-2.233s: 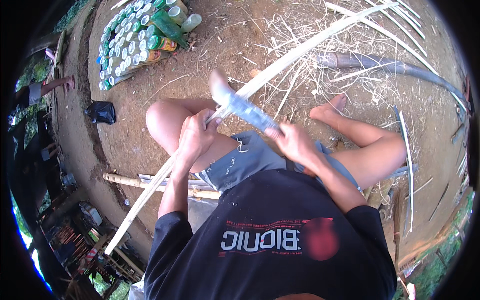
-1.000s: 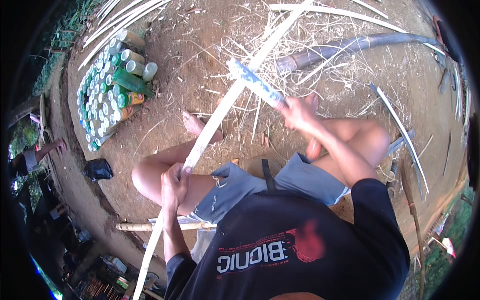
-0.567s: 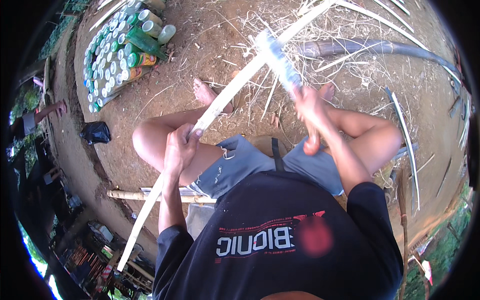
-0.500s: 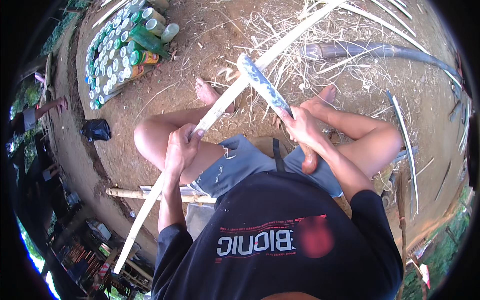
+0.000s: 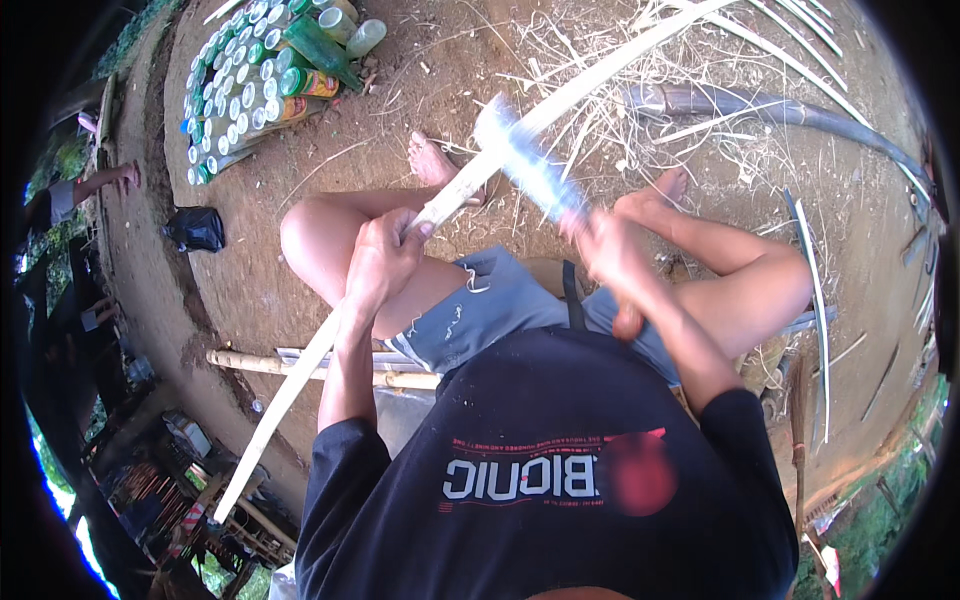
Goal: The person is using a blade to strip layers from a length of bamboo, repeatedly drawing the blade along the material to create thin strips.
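Above the left thigh: the left hand (image 5: 385, 260) is closed around one pale strip (image 5: 575, 98), thumb uppermost; the strip runs through this grip, one end sloping down past the left forearm, the other reaching toward the upper right.
Over the shorts (image 5: 500, 305): the right hand (image 5: 608, 250) is wrapped around the handle of one knife (image 5: 545, 178), whose brown butt shows below the fist.
Crossing: the blurred blade lies across the strip just beyond the left grip; whether it bites cannot be told.
Bare feet (image 5: 655, 192): two.
Shavings (image 5: 590, 60): one tangle, pieces uncountable, around the strip's far part.
Dark pole (image 5: 780, 108): one, right of them.
Black bag (image 5: 197, 229): one, far left.
Bottles (image 5: 325, 52): one cluster, too many to count.
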A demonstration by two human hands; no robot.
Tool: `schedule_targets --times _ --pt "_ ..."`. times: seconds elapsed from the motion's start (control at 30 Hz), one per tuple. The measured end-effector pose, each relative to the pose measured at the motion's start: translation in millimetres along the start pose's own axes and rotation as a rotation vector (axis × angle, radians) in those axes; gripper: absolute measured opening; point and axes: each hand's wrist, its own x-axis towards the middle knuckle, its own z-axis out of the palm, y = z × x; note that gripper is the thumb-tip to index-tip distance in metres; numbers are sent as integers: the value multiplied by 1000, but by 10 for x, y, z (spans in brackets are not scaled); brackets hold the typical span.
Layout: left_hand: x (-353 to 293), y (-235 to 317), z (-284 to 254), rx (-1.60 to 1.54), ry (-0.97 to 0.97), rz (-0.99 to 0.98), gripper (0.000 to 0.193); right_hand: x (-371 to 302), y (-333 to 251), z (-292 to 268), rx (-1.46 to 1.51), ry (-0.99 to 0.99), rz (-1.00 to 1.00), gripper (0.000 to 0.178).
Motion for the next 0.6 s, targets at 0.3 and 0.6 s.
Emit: schedule_targets --times 0.3,0.6 --pt "-47 -45 12 -20 -24 -1 25 -139 -189 105 271 -221 144 55" --pt "-57 -23 10 -34 -2 -16 24 -113 -265 25 2 -146 22 57"
